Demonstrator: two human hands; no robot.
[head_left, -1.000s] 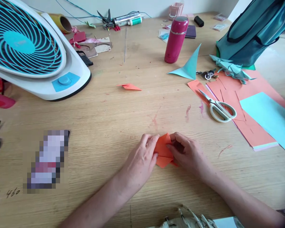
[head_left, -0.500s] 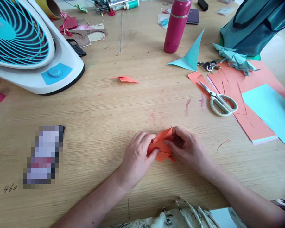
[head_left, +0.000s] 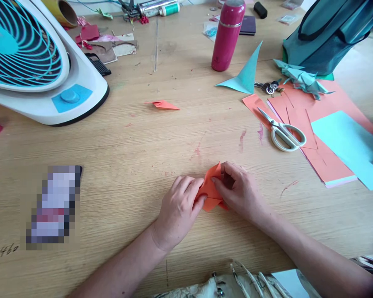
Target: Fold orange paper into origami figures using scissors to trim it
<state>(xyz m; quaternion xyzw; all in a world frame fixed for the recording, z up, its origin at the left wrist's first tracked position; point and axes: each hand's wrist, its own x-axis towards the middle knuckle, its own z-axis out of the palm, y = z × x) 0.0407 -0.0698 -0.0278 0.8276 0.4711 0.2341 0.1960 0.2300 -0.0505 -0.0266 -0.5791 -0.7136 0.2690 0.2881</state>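
Observation:
A piece of folded orange paper (head_left: pixel 211 191) is held just above the near middle of the table. My left hand (head_left: pixel 182 207) pinches its left side, thumb along the lower edge and fingers curled behind. On the right side, my right hand (head_left: pixel 239 188) grips the paper between thumb and fingers, close to its upright point. Creases and a lower flap show on it; its back is hidden. Farther off on the wood lies a small folded orange piece (head_left: pixel 164 105), apart from both hands.
White-handled scissors (head_left: pixel 287 135) rest on orange sheets (head_left: pixel 332 161) at right, beside a light-blue sheet (head_left: pixel 349 140). Behind stand a folded blue paper piece (head_left: pixel 245 76), a magenta bottle (head_left: pixel 228 37) and a teal bag (head_left: pixel 326 41). At left are a fan (head_left: pixel 77 95) and a blurred phone (head_left: pixel 54 203).
My right thumb and fingers have shifted slightly on the orange paper, and its upper flap shows more broadly. The whole view has moved a little; both hands keep their hold.

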